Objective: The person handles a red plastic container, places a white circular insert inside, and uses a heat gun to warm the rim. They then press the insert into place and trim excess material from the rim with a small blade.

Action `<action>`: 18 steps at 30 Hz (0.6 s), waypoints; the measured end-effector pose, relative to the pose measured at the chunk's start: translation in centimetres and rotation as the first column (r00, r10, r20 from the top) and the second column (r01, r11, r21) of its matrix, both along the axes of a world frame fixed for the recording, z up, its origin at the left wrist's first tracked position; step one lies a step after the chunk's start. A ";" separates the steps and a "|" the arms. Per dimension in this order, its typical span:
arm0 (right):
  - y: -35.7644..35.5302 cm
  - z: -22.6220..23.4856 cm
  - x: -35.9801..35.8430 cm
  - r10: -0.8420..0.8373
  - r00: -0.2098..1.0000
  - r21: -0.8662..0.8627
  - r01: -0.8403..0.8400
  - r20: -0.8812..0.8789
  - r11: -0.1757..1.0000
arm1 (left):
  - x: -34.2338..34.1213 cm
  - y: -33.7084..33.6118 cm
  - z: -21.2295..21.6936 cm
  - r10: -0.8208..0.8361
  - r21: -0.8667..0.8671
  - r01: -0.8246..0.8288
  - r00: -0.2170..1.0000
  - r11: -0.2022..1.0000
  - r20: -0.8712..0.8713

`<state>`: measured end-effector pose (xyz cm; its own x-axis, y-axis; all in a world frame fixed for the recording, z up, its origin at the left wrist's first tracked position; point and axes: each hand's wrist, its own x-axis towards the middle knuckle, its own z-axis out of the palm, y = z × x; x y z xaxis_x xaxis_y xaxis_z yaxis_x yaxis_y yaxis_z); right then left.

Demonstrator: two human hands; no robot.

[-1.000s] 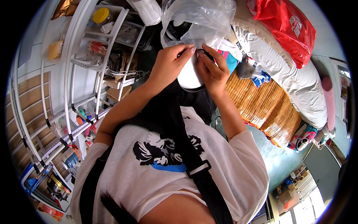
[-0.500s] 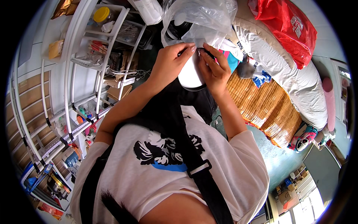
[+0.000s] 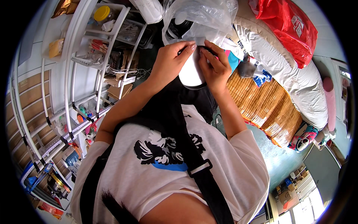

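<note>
- While both your hands meet at the upper middle of the frame, your left hand (image 3: 169, 61) curls around the left side of a white rounded container (image 3: 191, 72), fingers bent and pinching the edge of the clear plastic bag (image 3: 201, 16) above it.
- Your right hand (image 3: 214, 67) presses its fingers on the container's right side, partly closed, thumb toward the bag's mouth; how firm that grip is cannot be told.
- The white container looks smooth and stiff, likely slippery in a bare palm; hold it by the sides, as you do now, rather than by the film.
- The bag is thin, soft and crinkled; it would likely tear or slide if it bore weight, so pinch it at the rim only.
- Something dark (image 3: 179, 28) sits inside the bag; what it is cannot be made out.
- At the upper left, a white wire rack (image 3: 108, 59) crowded with jars and packets stands close beside your left forearm.
- At the upper right lie a red plastic bag (image 3: 289, 26), a white pillow (image 3: 298, 82) and a woven mat (image 3: 266, 102).
- Your black strap (image 3: 188, 149) runs down your shirt in the centre, below the work.
</note>
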<state>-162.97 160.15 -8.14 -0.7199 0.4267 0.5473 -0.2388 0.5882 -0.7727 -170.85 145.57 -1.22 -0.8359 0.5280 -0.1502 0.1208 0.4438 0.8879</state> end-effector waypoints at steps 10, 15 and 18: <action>0.3 1.3 -0.2 0.049 0.996 0.060 -0.054 0.073 0.997 | 0.4 -0.4 -1.0 0.007 0.027 -0.006 0.998 1.000 -0.058; 1.4 1.2 -0.7 0.058 0.995 0.282 -0.078 0.081 0.956 | 0.4 -0.2 -1.0 0.020 0.026 -0.020 1.000 0.999 -0.006; 1.7 1.3 -0.8 0.027 0.999 0.414 -0.042 0.041 0.909 | 0.3 0.1 -0.9 0.024 0.036 -0.024 1.000 0.999 -0.003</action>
<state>-163.80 161.86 -6.80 -0.7510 0.1412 0.6450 -0.2432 0.8490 -0.4691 -170.59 145.67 -2.14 -0.8486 0.5132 -0.1285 0.1136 0.4141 0.9031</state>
